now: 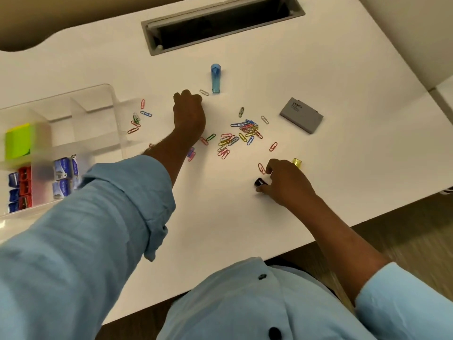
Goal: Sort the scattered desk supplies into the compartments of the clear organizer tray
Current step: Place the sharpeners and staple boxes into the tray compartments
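Observation:
The clear organizer tray sits at the left and holds green sticky notes, red and blue sharpeners and staple boxes. Coloured paper clips lie scattered mid-desk, with a few more beside the tray. My left hand reaches forward with its fingers curled on the desk, close to a grey clip; whether it holds anything is hidden. My right hand pinches a small black object next to a red clip. A yellow object peeks out behind it.
A blue translucent stapler stands beyond my left hand. A grey stamp pad lies at the right. A cable slot is cut into the far desk. The desk edge runs diagonally at the lower right.

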Tool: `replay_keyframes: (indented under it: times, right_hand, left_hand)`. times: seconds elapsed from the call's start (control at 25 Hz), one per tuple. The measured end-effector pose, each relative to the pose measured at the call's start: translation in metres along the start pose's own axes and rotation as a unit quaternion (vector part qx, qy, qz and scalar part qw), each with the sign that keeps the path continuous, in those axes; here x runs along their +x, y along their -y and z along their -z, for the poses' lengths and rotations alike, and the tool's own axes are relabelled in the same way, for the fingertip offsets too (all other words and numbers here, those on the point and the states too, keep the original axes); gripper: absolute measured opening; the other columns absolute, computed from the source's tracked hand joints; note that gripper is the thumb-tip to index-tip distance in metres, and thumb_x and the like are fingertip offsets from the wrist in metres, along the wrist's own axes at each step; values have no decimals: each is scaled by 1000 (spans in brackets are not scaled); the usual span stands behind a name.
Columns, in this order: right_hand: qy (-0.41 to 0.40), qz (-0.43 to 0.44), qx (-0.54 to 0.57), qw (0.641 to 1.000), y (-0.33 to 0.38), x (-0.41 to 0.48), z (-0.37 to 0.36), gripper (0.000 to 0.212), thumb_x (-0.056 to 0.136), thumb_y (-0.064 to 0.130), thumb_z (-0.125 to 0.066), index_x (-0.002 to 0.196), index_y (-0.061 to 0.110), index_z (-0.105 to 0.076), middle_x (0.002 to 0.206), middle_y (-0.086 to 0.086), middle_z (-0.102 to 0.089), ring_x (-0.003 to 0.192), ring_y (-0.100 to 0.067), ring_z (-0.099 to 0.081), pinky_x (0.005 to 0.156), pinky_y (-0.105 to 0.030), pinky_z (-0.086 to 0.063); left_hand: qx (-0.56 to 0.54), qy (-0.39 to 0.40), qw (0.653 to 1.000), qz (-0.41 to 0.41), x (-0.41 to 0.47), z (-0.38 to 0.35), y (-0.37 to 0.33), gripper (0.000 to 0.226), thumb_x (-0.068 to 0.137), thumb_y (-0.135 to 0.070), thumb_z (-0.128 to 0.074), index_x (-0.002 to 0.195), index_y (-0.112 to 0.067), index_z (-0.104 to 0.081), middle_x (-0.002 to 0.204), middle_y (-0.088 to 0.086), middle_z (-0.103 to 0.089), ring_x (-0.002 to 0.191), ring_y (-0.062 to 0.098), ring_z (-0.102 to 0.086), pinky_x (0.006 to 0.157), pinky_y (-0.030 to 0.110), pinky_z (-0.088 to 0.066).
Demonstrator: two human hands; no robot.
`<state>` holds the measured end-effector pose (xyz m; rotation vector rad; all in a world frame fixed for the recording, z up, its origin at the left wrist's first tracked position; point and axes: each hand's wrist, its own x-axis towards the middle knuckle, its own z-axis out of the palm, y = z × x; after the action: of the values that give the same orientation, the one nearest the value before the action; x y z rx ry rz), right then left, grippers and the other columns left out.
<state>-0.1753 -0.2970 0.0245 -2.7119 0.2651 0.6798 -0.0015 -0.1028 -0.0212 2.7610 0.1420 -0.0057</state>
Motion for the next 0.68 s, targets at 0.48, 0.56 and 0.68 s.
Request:
replay_keyframes:
  times: [0.48, 0.56, 0.68]
  right_hand:
    - [-105, 76, 49, 990, 17, -1, -12, 39, 93, 19, -56, 132, 19, -53, 120, -7, -55, 105, -23, -57, 82, -22, -41]
    - [-118, 105, 66, 985, 37, 6, -9, 35, 94, 19, -55, 128, 15, -56, 120, -12, -54, 106, -25, -57, 85, -23, -41]
    - [-129, 160, 110, 972, 85, 11, -10, 34, 92, 16, -56, 126, 12, -56, 119, -13, -57, 105, -28, -58, 88, -29, -45]
  left_hand:
    - [-219, -33, 973, 62, -3, 39, 17, 29, 90, -2, -49, 115, -4, -64, 121, 13, -62, 114, 23, -56, 99, 26, -40]
    - [-361, -31, 920, 145, -18, 61, 26, 24, 87, 1, -52, 104, -2, -68, 100, 13, -68, 87, 22, -64, 80, 27, -49]
    - [-562, 2, 799, 216, -56, 101, 54, 21, 83, -1, -65, 103, 0, -66, 79, 8, -62, 67, 17, -57, 72, 29, -52]
